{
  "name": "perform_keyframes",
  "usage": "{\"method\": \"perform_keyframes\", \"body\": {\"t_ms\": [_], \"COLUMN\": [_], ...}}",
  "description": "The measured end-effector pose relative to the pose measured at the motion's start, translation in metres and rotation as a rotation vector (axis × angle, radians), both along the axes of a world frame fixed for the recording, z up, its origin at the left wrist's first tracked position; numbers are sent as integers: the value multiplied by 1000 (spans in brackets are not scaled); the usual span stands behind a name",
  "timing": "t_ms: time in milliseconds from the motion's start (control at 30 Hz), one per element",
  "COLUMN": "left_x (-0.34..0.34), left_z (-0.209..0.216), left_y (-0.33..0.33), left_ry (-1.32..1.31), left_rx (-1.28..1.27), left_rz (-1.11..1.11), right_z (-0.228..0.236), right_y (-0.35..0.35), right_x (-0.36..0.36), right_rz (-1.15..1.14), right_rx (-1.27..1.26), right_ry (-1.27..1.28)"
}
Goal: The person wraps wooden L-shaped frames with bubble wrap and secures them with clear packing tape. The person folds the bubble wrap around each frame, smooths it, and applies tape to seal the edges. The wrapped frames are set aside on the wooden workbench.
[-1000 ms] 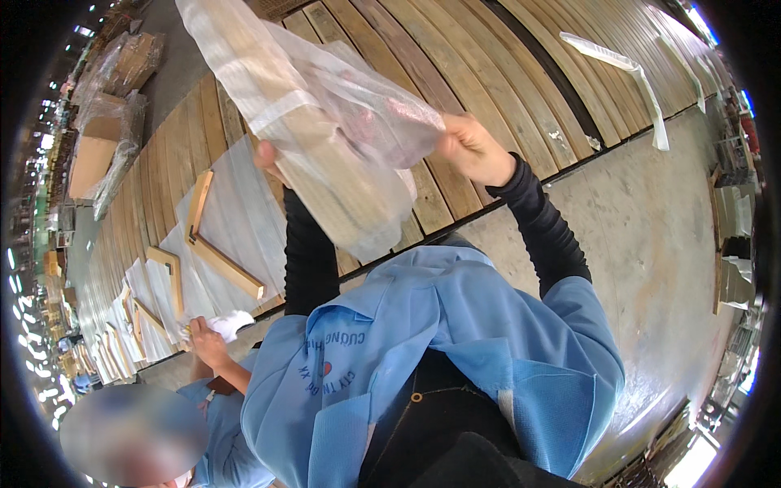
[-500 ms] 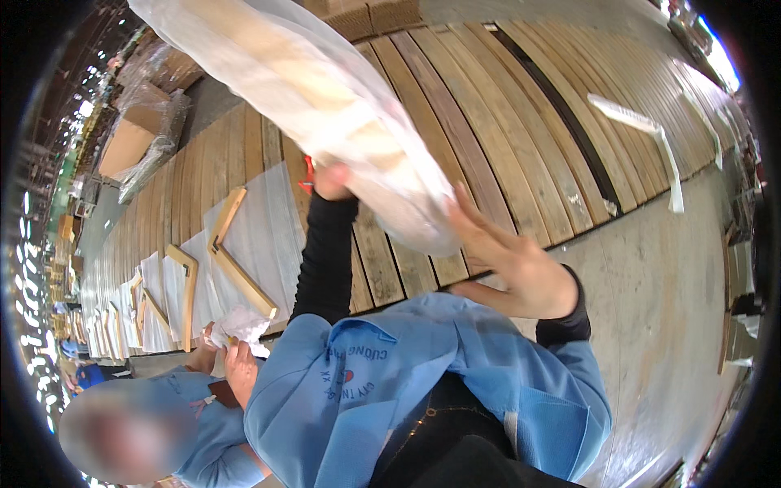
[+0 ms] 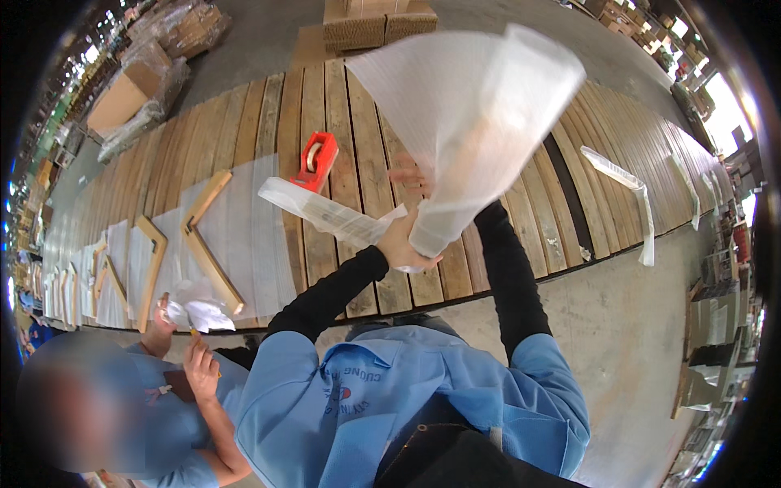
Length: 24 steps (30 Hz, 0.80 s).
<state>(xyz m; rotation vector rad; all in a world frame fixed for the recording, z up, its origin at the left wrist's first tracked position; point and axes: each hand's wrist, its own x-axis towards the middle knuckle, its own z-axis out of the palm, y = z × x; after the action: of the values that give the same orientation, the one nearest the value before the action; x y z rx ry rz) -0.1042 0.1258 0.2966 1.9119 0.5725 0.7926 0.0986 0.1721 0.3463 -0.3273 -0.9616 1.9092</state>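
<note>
In front of me an angled wooden piece is partly wrapped in white foam sheet (image 3: pixel 325 215). One leg is closely covered and points left over the slatted table. Around the other leg the loose foam (image 3: pixel 488 122) flares up and to the right, with pale wood faintly showing through. My left hand (image 3: pixel 399 242) is closed round the piece near its bend. My right hand (image 3: pixel 409 175) reaches behind the loose foam; its blurred fingers show past the foam's left side, and the palm is hidden. A red tape dispenser (image 3: pixel 316 161) stands just beyond the covered leg.
On the left, bare angled wooden pieces (image 3: pixel 213 268) lie on foam sheets (image 3: pixel 272 236). A co-worker's hands (image 3: pixel 199 366) hold crumpled white material (image 3: pixel 199 309) there. Wrapped angled pieces (image 3: pixel 622 175) lie at right. Stacked cardboard (image 3: pixel 378 28) stands beyond the slatted table (image 3: pixel 342 106).
The foam-wrapped piece has swung from upper left to upper right, its foam flaring. My left hand now holds near the bend; my right hand went behind the foam. The tape dispenser has come into full view.
</note>
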Motion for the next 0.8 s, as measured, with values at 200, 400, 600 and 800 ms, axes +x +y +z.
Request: {"method": "perform_keyframes", "body": {"t_ms": [200,400,600,800], "left_x": [-19,-18,-7,5], "left_z": [-59,-117,-125,-187], "left_y": [-36,-38,-12,18], "left_ry": [118,116,-26,20], "left_rx": [-152,-18,-86,-52], "left_rz": [33,403,712,881], "right_z": [-32,-66,-86,-117], "right_y": [3,-38,-62,-63], "right_x": [8,11,-49,-72], "right_rz": [357,-357,-871,-1172], "right_rx": [37,-20,175,371], "right_ry": [-248,-255,-550,-788]}}
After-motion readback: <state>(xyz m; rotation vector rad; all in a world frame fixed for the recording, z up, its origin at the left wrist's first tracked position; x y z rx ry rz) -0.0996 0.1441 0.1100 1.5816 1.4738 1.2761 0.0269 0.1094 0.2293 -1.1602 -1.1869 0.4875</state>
